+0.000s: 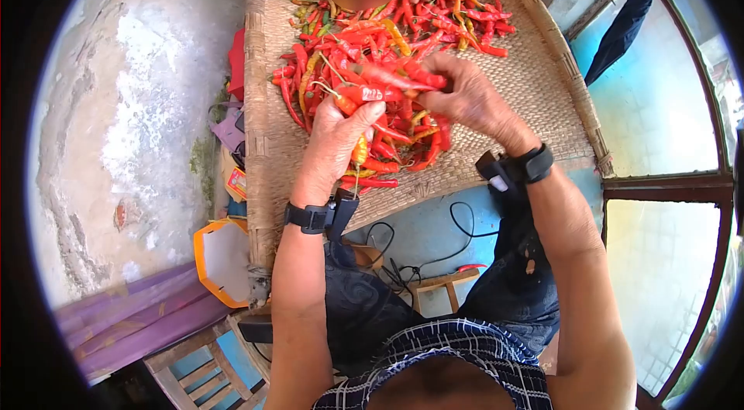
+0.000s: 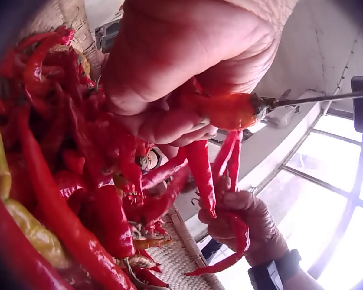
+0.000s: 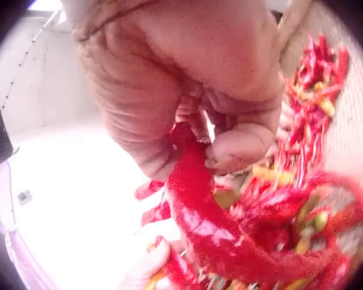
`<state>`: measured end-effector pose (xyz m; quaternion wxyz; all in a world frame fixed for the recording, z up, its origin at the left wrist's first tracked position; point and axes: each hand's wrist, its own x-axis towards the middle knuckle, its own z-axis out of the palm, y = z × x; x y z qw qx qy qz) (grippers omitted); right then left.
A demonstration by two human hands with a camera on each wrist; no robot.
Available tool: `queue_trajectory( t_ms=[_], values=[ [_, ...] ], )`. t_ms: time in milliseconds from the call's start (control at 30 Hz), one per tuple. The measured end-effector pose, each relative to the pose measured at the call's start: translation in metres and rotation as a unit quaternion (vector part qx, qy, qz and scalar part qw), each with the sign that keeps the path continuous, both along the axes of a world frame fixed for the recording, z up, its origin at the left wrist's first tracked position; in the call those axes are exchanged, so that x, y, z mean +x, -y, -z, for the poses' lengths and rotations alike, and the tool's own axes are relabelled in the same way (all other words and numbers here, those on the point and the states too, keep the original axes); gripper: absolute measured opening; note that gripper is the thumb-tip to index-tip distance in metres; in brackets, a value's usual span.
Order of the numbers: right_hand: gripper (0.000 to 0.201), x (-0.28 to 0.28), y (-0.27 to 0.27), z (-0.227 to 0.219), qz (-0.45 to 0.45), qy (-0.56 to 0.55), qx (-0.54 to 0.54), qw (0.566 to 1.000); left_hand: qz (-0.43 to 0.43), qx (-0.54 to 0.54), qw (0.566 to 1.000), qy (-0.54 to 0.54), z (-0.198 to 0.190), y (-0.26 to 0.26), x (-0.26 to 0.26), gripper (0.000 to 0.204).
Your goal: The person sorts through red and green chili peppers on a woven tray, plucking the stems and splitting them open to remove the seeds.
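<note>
The left hand (image 1: pixel 335 139) grips peppers (image 2: pixel 227 113), the right hand (image 1: pixel 474 100) pinches a red pepper (image 3: pixel 206 226), and all look light, slippery and squashable, best held gently near the stem (image 2: pixel 320 98).

Seen in the head view: a peeling, whitewashed wall (image 1: pixel 139 100) between nine and ten o'clock; a purple cloth (image 1: pixel 147 317) and orange-rimmed white panel (image 1: pixel 223 263) at eight; a slatted wooden chair (image 1: pixel 232 371) at seven; tangled black cable (image 1: pixel 401 273) beside a wooden frame (image 1: pixel 446 281) at five; a brown-framed window (image 1: pixel 666 187) at three; a dark cloth (image 1: pixel 626 22) hanging at two.
</note>
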<state>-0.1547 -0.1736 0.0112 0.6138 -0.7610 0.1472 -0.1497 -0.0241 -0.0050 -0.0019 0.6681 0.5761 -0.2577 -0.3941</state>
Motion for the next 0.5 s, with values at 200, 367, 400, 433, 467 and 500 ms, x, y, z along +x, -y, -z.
queue_trajectory(
  t_ms=[200,367,400,433,467,500],
  values=[
    [0.035,0.022,-0.052,0.014,-0.007,0.065,-0.232,0.970,-0.105,-0.035,0.994,-0.028,-0.016,0.006,-0.011,0.019],
    [0.045,0.017,-0.058,0.005,-0.055,0.044,-0.141,0.988,-0.113,-0.025,0.990,-0.076,-0.006,-0.003,0.008,0.016],
    [0.048,0.015,-0.057,0.003,-0.049,0.014,-0.085,0.995,-0.128,-0.031,0.988,-0.080,-0.009,-0.002,0.007,0.018],
    [0.050,0.013,-0.055,0.002,-0.045,-0.015,-0.030,0.998,-0.145,-0.039,0.985,-0.085,-0.010,-0.002,0.008,0.020],
    [0.042,0.014,-0.050,0.013,-0.042,-0.002,-0.003,0.999,-0.159,-0.032,0.983,-0.087,-0.009,-0.003,0.010,0.019],
    [0.042,0.013,-0.042,0.013,-0.045,-0.003,-0.005,0.999,-0.162,-0.034,0.982,-0.088,-0.009,-0.004,0.011,0.019]
  ],
)
